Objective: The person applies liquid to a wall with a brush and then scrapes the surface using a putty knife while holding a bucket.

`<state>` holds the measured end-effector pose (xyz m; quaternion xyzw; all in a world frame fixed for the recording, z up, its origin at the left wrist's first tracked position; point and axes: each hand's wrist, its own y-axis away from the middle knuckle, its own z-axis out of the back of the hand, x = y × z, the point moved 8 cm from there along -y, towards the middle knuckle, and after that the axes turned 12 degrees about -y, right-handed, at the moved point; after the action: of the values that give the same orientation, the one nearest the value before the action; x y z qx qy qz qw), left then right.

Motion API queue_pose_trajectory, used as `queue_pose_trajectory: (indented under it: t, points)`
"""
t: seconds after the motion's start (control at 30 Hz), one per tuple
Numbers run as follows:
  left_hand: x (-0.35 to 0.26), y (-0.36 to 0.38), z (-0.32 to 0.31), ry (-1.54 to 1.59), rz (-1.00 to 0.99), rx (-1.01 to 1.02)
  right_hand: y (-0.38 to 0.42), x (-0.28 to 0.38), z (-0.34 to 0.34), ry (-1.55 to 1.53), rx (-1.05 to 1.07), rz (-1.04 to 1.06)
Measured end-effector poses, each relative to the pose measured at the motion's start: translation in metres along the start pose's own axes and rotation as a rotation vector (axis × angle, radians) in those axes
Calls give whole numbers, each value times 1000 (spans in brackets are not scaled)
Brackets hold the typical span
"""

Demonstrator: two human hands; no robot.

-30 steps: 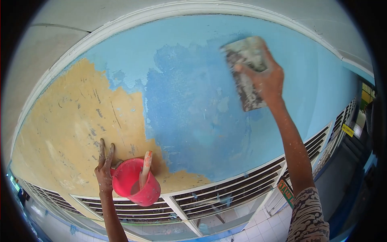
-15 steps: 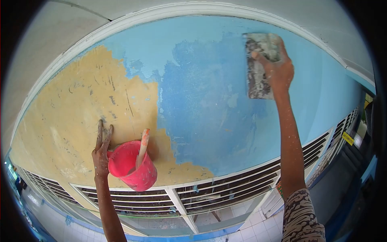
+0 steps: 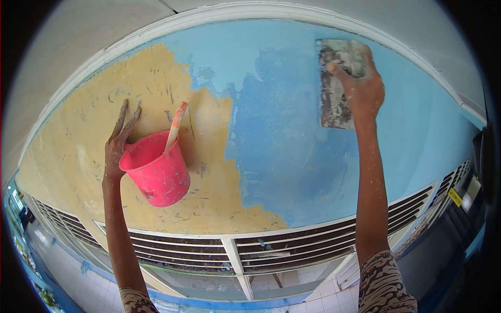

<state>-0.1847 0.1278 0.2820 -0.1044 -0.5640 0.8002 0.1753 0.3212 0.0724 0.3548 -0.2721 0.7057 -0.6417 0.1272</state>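
Note:
My left hand (image 3: 117, 148) holds a pink plastic mug (image 3: 159, 175) by its handle side. Two of its fingers stretch up against the bare yellowish part of the wall (image 3: 78, 156). Grey smears dot the mug, and a pale stick-like handle with an orange end (image 3: 176, 125) leans out of it; what lies inside is hidden. At the upper right, my right hand (image 3: 362, 94) is closed round the grip of a flat rectangular plastering trowel (image 3: 334, 94), smeared grey and white. The trowel lies close to or against the light blue wall surface (image 3: 417, 115). Motion blurs that hand slightly.
A darker blue patch (image 3: 292, 141) spreads between the two hands. White moulding (image 3: 250, 9) runs along the ceiling. Below the wall are slatted louvres (image 3: 177, 250) in a white frame. Farther down lies a tiled floor (image 3: 329, 302); a yellow sign (image 3: 455, 197) hangs at right.
My left hand and the pink mug have risen along the wall. The view has swung slightly left. My right hand stays high with the trowel, a little farther left relative to the wall.

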Motion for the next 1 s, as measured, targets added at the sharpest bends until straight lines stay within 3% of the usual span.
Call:
queue_pose_trajectory:
  t: [0.07, 0.1, 0.2, 0.27, 0.3, 0.37, 0.43, 0.6, 0.67, 0.7, 0.77, 0.87, 1.0]
  points:
    - [4, -5, 5, 7, 30, 43, -9, -12, 6, 18, -140, -214]
    - [3, -7, 5, -10, 6, 45, -8, 4, -2, 66, -208, -41]
    - [5, -11, 3, -40, -35, 39, -4, 60, -62, 82, -81, -53]
    - [2, -8, 3, -44, -34, 32, 2, 99, -91, 118, 56, 165]
    - [3, -7, 2, -31, -13, 54, 0, 95, -89, 112, 68, 160]
    - [9, -5, 3, -29, 13, 83, 1, 96, -76, 139, 42, 362]
    - [15, -1, 3, -93, -56, 26, -5, 85, -69, 113, 30, 318]
    - [21, 2, 5, -89, 13, 72, -16, 87, -66, 37, -31, 141]
    - [17, 2, -1, -108, -22, 48, 1, 141, -102, 108, 352, 149]
    - [16, 3, 0, -75, 10, 72, -4, 141, -96, 116, 362, 149]
    - [20, 3, 0, -65, 93, 132, -11, 163, -93, 71, 347, 420]
    - [17, 3, 2, -136, -31, 32, -37, 146, -98, 79, 300, 305]
    - [18, 4, 0, -59, 30, 100, 2, 149, -113, -42, 457, 370]
